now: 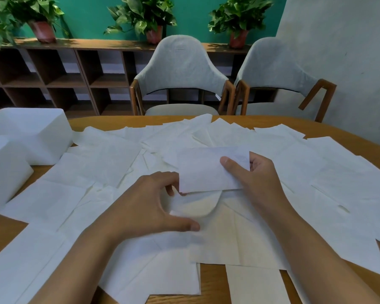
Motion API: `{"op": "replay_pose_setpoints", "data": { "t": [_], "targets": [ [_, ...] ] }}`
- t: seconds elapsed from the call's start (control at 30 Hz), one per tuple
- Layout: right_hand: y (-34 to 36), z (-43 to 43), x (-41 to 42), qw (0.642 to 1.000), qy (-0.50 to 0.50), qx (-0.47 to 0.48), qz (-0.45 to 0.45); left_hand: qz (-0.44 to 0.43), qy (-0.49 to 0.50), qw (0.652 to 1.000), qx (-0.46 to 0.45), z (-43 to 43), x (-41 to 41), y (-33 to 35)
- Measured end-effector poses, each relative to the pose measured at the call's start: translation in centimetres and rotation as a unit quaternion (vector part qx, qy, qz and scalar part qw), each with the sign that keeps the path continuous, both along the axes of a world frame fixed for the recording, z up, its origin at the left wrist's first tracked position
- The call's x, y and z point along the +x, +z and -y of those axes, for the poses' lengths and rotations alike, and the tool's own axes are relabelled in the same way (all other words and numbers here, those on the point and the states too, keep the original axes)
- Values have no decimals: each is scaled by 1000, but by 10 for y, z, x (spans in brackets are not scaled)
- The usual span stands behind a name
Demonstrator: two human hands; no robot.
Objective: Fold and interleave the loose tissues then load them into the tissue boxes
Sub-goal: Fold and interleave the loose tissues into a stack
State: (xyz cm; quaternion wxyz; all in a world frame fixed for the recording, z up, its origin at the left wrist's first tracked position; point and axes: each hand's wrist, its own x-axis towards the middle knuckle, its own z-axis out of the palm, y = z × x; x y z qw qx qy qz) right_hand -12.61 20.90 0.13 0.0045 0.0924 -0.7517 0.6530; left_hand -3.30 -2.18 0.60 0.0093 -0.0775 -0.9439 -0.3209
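right hand [255, 174]: pinching a folded tissue [208, 170] by its right end, thumb on the near face, fingers behind. It's held up off the table [338, 132], long axis running left-right.
left hand [154, 200]: spread in a loose curl, fingertips at the tissue's lower left corner. Can't tell if it's actually gripping.
next sheet: a curled tissue [195, 205] sits right under the held one, between both hands, so I'd guess that's the interleave partner.
boxes [29, 132]: two white ones at the far-left edge of the table, closer to the left hand.
room: loose sheets [316, 194] cover most of the top; bare wood only at the near edge and far rim. Not much clear room to stack.
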Motion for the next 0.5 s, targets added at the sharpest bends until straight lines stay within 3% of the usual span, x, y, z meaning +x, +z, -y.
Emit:
{"op": "replay_pose_setpoints", "data": {
  "t": [0.1,0.23,0.5],
  "targets": [
    [-4,0,-4,1000,-23,1,0,-36,-8,999,25,-2,0,-1],
    [-6,0,-4,999,-37,8,-2,-12,-17,995,94,-3,3,0],
    [0,1,2,1000,13,9,-4,-9,-60,968,243,1,10,19]
  ]
}}
